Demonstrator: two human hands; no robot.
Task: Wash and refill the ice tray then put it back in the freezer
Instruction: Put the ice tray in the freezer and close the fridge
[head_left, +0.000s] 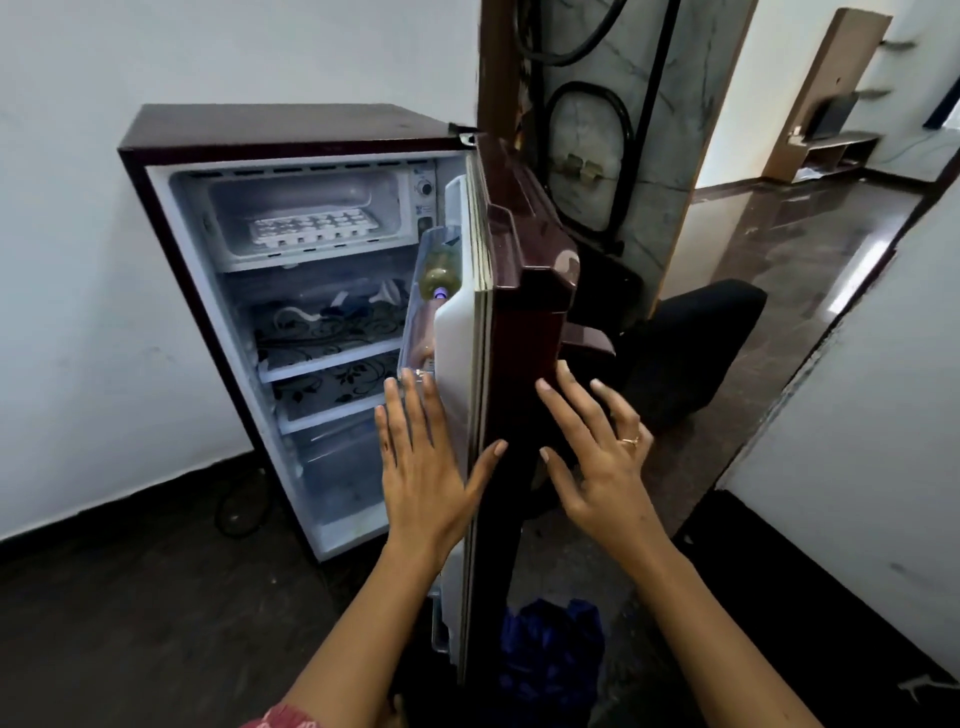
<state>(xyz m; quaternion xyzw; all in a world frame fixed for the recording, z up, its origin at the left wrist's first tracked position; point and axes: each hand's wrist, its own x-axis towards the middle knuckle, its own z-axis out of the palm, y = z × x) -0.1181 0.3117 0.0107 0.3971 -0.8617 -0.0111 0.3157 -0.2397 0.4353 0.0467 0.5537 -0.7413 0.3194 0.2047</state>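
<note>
— While the fridge (291, 130) stands with its door (519, 291) wide open, where is the tray?

— Up in the freezer compartment (306, 189) at the top. The ice tray (314, 228) lies flat with its cells up. Its long axis runs left to right across the opening, one long side facing out.

— How would it handle?

— White plastic, I'd judge: light, slightly flexible, probably slick with frost or wet. I can't tell whether the cells hold water or ice; if they do, keep it level. Take it by both short ends, or by the near long rim.

— And the hands?

— The left hand (423, 467) is inside the door's edge and the right hand (597, 467) outside it. Fingers are straight and spread, holding nothing.
</note>
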